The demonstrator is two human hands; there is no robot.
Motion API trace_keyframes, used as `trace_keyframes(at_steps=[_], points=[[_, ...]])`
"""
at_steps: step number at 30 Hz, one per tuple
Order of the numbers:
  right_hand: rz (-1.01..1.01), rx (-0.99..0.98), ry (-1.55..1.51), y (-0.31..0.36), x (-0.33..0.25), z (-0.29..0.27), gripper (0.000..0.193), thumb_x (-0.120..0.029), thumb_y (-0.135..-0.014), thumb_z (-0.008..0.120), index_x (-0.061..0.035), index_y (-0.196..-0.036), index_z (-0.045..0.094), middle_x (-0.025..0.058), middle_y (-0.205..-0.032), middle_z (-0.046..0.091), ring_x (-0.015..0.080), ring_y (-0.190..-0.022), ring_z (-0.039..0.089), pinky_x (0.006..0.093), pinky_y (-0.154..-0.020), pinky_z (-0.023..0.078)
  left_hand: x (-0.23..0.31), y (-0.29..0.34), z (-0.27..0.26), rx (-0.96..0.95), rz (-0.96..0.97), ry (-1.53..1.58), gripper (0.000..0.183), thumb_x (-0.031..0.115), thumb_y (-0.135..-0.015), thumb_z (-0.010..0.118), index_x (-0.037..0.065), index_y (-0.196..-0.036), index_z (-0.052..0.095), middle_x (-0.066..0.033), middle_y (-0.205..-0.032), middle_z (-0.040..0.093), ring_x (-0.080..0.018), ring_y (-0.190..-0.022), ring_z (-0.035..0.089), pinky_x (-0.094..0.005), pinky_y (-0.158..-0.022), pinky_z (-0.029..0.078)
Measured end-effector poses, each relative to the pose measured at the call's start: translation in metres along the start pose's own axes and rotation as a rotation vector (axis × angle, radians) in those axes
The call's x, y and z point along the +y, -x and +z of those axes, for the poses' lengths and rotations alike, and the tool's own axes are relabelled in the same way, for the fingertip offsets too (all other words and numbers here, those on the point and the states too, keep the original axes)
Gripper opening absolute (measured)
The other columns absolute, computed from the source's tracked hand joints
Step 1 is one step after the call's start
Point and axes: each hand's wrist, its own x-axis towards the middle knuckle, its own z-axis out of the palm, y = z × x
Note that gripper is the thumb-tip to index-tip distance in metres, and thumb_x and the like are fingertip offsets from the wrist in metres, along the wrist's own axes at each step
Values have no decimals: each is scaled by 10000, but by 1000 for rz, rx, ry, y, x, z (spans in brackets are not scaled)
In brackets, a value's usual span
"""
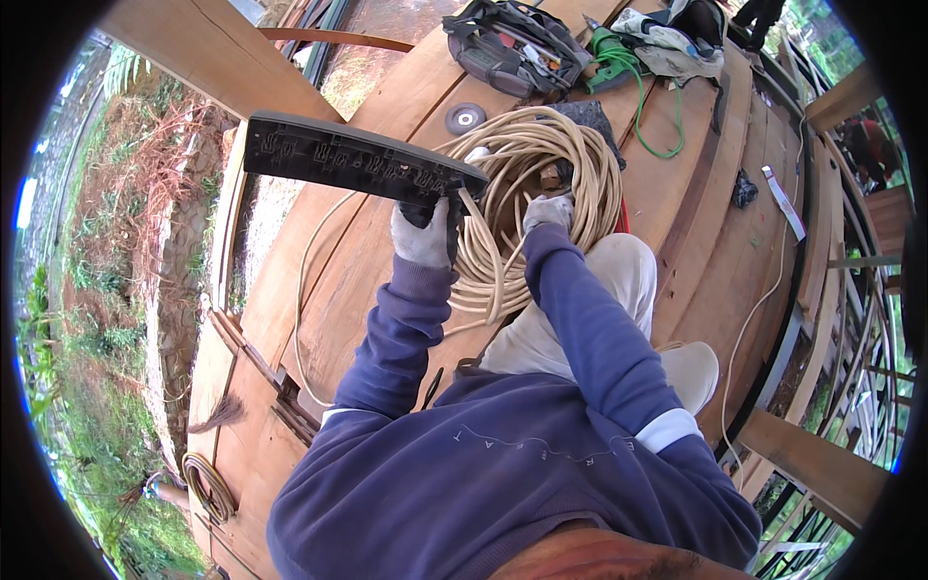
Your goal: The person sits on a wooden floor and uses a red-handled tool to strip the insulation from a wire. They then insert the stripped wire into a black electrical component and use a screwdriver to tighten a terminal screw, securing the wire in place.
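My left hand (pixel 421 239), in a white glove, grips a long black plastic piece (pixel 333 155) near its right end. Moulded details run along the side facing me; its exact kind is unclear. Just beside that end, a strand of the thick beige cable coil (pixel 592 169) passes close to the hand. The coil lies on the planks in front of my knees. Inside its ring is my right hand (pixel 548 211), also gloved, with the fingers curled in; whatever they hold is hidden. Small light-brown pieces show in the coil's centre, near the right fingers.
A small dark wheel (pixel 465 118) lies left of the coil. Beyond are an open tool bag (pixel 517 48), a green power tool (pixel 614 60) with its cord, and crumpled cloth (pixel 677 43). A hose coil (pixel 209 486) sits lower left. Wooden posts (pixel 227 58) rise at the platform's edges.
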Motion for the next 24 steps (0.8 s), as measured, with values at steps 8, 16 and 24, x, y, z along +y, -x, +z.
trace_keyframes(at_steps=[8,16,24], points=[[128,-110,-238,49,-37,-74,414,-279,-903,566,72,-1118,612,317,-1074,681,433,-1089,650,475,-951,520,-28,-7,-20,79,127,229,302,-97,-905,609,-52,-1201,573,-144,-1100,695,-189,-960,696,-296,-830,578],[-205,81,-497,87,-35,-108,227,-148,-943,569,-75,-1144,645,192,-1017,702,383,-986,664,481,-880,508,-30,-20,-41,41,64,289,313,-102,-900,610,-57,-1208,575,-152,-1106,691,-211,-950,700,-313,-835,592],[-198,-160,-1199,156,33,-281,247,-141,-1022,496,15,-1133,652,66,-846,698,63,-625,574,205,-566,439,3,-1,16,-173,-88,424,284,-105,-915,589,-44,-1192,590,-123,-1083,693,-174,-962,691,-282,-834,577]])
